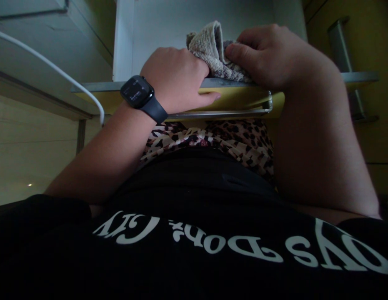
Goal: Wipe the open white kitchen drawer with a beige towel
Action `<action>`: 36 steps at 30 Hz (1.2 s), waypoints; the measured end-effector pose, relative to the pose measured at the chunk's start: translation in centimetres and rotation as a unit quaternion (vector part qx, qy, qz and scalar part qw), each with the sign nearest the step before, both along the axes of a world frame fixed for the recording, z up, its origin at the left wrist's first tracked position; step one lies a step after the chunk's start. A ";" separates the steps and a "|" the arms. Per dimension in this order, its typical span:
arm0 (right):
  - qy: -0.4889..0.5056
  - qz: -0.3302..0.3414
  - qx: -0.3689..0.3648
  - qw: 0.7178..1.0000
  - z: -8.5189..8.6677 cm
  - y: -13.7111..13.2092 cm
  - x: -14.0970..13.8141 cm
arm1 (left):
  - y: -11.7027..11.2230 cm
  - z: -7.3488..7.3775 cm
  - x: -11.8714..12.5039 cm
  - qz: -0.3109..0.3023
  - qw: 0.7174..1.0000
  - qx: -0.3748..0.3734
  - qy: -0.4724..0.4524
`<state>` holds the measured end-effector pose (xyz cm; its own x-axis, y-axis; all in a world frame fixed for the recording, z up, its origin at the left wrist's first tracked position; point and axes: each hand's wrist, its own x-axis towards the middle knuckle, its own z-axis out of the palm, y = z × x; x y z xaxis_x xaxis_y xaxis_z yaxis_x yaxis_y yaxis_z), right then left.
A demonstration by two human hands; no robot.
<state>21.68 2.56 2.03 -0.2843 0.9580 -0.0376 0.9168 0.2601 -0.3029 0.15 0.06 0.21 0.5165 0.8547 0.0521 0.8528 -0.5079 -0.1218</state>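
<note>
A crumpled beige and grey cloth [209, 43] rests on the top edge of a pulled-out drawer's front panel [244, 95]. My right hand [265, 58] is closed on the cloth, its thumb pressed along the right part. With a dark smartwatch [137, 91] on the wrist, my left hand [178, 79] hooks over the same panel. Its thumb lies on the yellow outer face, and the other fingers are bent down on the inner side, mostly hidden. The cloth touches the left knuckles.
The pale drawer interior [168, 25] lies beyond my hands. A metal bar handle [225, 113] runs along the panel. To the left, a white cable [53, 62] hangs before a cabinet [81, 33]. Another handle [340, 46] is on the yellow cabinet at right.
</note>
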 end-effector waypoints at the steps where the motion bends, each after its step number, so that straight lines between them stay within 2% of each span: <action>1: 0.000 0.001 -0.001 1.000 0.0 0.0 0.0 | 0.0 0.0 0.0 -0.002 1.000 0.001 -0.001; 27: -0.001 0.005 0.000 1.000 0.1 0.0 0.0 | 0.0 0.1 0.0 -0.008 1.000 -0.003 -0.012; 36: 0.015 0.011 -0.002 1.000 0.0 -0.2 0.0 | 0.0 -0.1 0.0 0.013 1.000 -0.008 -0.011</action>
<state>21.71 2.37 2.06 -0.3055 0.9517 -0.0324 0.9018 0.2782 -0.3307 0.11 0.09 0.13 0.4938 0.8682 0.0495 0.8676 -0.4880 -0.0951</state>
